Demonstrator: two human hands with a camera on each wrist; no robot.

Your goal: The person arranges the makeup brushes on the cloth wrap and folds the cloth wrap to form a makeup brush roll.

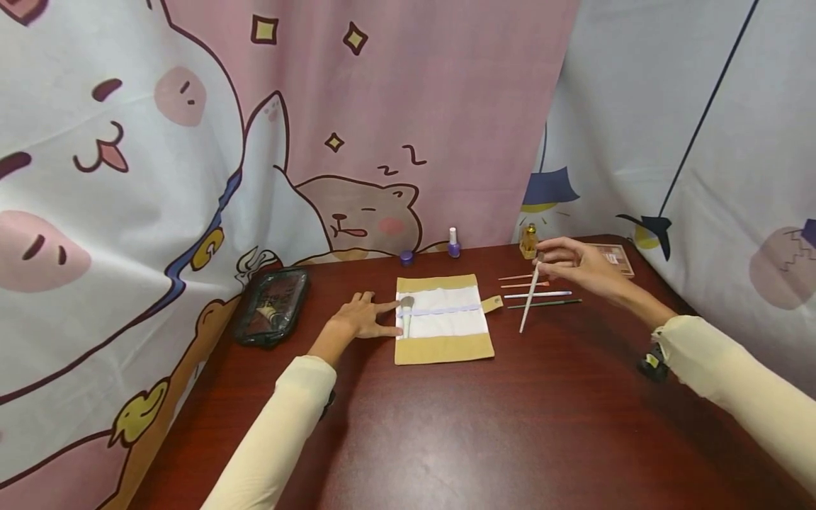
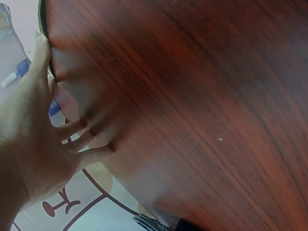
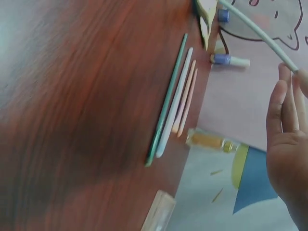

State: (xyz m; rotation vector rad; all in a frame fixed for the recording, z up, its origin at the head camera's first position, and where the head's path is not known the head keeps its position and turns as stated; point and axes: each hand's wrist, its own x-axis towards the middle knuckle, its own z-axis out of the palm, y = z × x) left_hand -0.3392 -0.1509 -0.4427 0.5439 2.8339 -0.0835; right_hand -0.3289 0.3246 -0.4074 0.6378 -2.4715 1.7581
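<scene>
A tan and white fabric brush roll (image 1: 444,348) lies unfolded on the table, with a lilac band across its middle. One makeup brush with grey bristles (image 1: 406,306) sits upright at its left end. My left hand (image 1: 362,316) rests with fingers spread, thumb and index finger at the roll's left edge. Right of the roll, my right hand (image 1: 576,265) pinches the upper end of a slim white brush (image 1: 528,303), which hangs slanting over the table. Its tip by the fingers is hidden. Beneath lie several thin brushes, including a green one (image 3: 167,101) and a white one (image 3: 175,103).
A black clear-topped case (image 1: 270,308) sits at the left. Along the back stand a purple jar (image 1: 406,258), a purple nail polish bottle (image 1: 453,244) and a yellow glass bottle (image 1: 528,243). A palette (image 1: 615,259) lies behind my right wrist, and printed curtains hang around the table.
</scene>
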